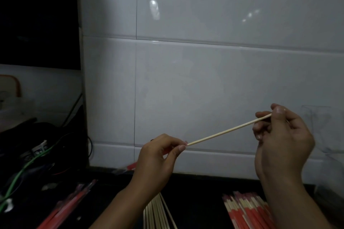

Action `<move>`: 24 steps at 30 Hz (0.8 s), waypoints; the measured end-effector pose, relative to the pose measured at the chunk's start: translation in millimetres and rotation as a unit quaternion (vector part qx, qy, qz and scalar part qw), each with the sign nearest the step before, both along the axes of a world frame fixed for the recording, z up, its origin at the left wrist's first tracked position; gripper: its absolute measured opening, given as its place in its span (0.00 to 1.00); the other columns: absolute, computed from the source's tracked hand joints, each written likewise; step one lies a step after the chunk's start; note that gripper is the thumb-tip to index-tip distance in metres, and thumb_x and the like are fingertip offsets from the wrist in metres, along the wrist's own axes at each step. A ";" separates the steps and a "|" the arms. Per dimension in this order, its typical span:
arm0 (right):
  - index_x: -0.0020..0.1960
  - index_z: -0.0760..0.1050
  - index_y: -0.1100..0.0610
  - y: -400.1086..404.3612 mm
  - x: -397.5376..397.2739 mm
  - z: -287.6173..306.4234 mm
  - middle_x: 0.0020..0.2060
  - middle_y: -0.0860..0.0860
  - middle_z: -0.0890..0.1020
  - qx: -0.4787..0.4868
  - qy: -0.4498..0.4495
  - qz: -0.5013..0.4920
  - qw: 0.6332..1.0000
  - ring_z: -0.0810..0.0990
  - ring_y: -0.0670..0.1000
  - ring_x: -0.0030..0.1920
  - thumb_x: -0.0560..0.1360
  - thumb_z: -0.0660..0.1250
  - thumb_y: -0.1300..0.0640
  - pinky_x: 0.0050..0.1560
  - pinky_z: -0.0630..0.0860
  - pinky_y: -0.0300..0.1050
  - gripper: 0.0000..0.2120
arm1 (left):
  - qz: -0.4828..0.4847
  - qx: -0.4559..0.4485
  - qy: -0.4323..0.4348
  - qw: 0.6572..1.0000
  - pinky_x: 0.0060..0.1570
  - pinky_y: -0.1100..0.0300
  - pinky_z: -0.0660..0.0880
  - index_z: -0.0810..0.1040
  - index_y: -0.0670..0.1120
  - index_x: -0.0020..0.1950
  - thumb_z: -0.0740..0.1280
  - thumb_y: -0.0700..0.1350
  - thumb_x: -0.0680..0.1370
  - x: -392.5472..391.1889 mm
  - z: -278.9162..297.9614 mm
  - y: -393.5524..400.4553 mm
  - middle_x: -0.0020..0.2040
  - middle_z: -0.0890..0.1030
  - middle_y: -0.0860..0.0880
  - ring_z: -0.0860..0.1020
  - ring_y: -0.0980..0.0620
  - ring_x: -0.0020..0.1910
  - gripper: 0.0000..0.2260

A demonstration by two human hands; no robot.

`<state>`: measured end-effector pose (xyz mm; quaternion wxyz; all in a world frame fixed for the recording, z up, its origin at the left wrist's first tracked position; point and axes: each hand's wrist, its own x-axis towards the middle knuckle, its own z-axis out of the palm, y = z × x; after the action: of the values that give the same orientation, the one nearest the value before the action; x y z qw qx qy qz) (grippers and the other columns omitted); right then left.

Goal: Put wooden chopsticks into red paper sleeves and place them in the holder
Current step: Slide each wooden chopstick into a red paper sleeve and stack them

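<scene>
though pinched by both hands, chopstick (228,129) slanting lower-left to upper-right

This looks like a kitchen or the back room of a small eatery. Behind both hands rises a wall (204,80) of large glossy white tiles, meeting a dark countertop (201,201) just below them. Under the left hand (158,158) lies a bundle of bare chopsticks (158,214), below the right hand (283,145) a pile of chopsticks in red sleeves (247,212), and far to the left of the left hand sit empty red sleeves (70,204) and a tangle of cables (28,165).
</scene>
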<state>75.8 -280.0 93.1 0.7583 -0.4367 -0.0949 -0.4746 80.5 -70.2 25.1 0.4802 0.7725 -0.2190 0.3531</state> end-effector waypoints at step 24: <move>0.51 0.82 0.49 15.4 7.8 -16.6 0.39 0.49 0.83 -0.352 0.068 0.005 0.934 0.81 0.47 0.34 0.80 0.64 0.60 0.31 0.72 0.40 0.10 | -0.102 -0.077 0.172 0.977 0.48 0.58 0.80 0.86 0.51 0.47 0.70 0.46 0.77 -10.0 11.8 -2.7 0.40 0.85 0.51 0.82 0.52 0.42 0.04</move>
<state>83.6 -264.5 76.5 0.5633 -0.7059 -0.2063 -0.3766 70.5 -72.9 36.9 0.6022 0.7561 -0.1826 0.1799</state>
